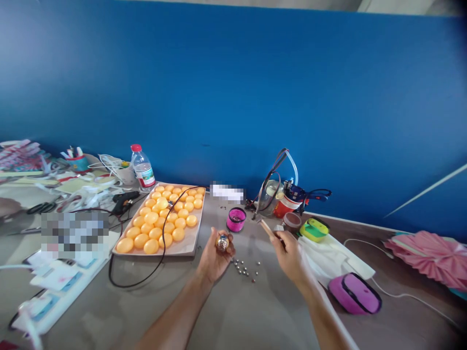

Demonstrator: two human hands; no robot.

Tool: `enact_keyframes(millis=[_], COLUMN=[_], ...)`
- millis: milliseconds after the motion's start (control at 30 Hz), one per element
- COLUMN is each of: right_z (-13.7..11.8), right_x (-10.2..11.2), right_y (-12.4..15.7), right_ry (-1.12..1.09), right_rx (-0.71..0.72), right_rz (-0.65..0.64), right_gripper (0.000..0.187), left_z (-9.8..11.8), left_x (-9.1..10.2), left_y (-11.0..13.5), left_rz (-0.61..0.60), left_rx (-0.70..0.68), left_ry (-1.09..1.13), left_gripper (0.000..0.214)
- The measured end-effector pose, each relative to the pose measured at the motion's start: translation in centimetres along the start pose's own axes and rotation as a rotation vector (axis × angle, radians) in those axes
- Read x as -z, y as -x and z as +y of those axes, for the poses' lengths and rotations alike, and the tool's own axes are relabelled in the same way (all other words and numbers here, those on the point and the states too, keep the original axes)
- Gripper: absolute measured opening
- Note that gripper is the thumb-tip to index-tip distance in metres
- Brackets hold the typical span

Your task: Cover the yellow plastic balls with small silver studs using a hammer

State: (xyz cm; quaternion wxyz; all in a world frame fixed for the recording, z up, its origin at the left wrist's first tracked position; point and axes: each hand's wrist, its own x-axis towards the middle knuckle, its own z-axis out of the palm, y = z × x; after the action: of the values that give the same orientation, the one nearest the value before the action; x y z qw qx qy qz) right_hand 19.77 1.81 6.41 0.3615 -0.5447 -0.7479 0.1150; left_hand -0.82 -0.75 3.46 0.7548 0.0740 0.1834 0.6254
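Observation:
My left hand (213,257) is closed around a small round ball (222,242) with a shiny, metallic-looking patterned surface. A slim stick-like tool with a light wooden handle (268,229) is gripped in my right hand (288,253); its dark tip points up and left, apart from the ball, and I cannot make out its kind. Just right of my left hand, several small silver beads (241,268) lie loose on the grey table (251,321). Beyond both hands stands a round pink container (236,219) with a dark rim and small contents I cannot identify.
At left, a shallow tray (193,245) holds several orange balls, crossed by a black cable (163,243). A power strip (62,296), glue gun (124,201) and water bottle (142,167) are farther left. At right are a brown-filled jar (292,222), yellow-green case (314,229) and purple case (354,293).

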Motion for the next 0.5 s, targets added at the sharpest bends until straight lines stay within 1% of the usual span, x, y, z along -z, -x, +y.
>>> enact_keyframes(millis=[33,67,167,267,367,500], right_z=[1.0,1.9,3.4,3.4,2.8,2.1], right_x=[-0.4,-1.0,-2.5,-3.2,-3.3,-3.4], right_y=[-0.1,-0.1,0.3,0.6,0.7,0.8], right_ry=[0.056,0.120,0.309,0.430,0.514,0.586], right_rx=[-0.010,-0.026,-0.110,-0.160,-0.182,-0.177], right_rz=[0.028,0.024,-0.041,-0.099,-0.125,-0.156], right_gripper=[0.026,0.025,0.023,0.023,0.024,0.022], left_z=[0.1,0.2,0.3,0.3,0.1,0.1], left_x=[-0.1,-0.1,-0.1,0.0,0.1,0.3], left_y=[0.1,0.1,0.2,0.1,0.1,0.0], left_rz=[-0.001,0.000,-0.002,-0.027,-0.033,-0.025], left_rx=[0.002,0.001,-0.009,-0.001,0.013,0.020], left_ry=[0.006,0.010,0.022,0.034,0.023,0.004], left_gripper=[0.032,0.031,0.027,0.020,0.015,0.015])
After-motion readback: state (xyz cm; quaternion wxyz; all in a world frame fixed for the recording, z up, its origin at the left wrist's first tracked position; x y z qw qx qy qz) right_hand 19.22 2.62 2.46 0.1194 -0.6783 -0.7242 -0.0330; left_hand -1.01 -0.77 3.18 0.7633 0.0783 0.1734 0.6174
